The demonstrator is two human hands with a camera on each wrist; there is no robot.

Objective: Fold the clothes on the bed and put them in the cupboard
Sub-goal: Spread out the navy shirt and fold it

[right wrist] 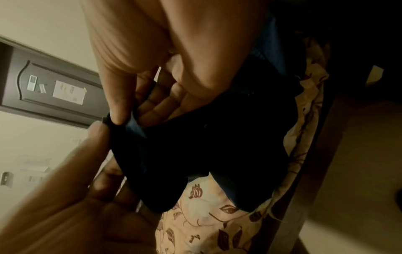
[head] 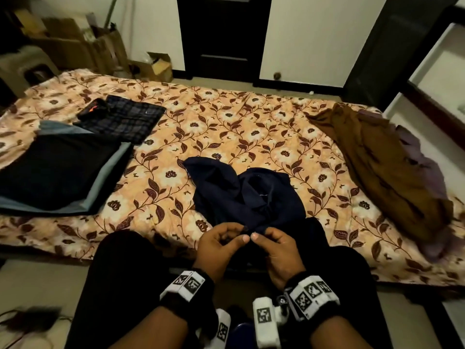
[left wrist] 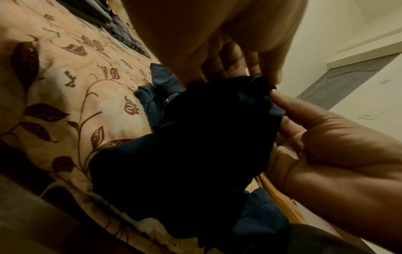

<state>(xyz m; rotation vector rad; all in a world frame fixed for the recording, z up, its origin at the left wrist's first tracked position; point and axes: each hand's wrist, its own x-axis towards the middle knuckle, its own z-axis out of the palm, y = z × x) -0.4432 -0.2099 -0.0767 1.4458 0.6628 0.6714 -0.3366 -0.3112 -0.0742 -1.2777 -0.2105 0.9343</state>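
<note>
Pinching one edge of the crumpled navy garment (head: pixel 247 195) between thumbs and fingertips, the left hand (head: pixel 220 245) and right hand (head: pixel 278 250) meet at the near edge of the floral bed (head: pixel 226 117).

head view high above bed (head: pixel 226 117), wrist views close, upward

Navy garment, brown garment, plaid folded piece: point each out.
navy garment (head: pixel 241 192), head view, crumpled middle, on the bed.
brown garment (head: pixel 385 167), head view, middle of the unfolded heap, bed's right side.
plaid folded piece (head: pixel 128 119), head view, centre of its top face.
</note>
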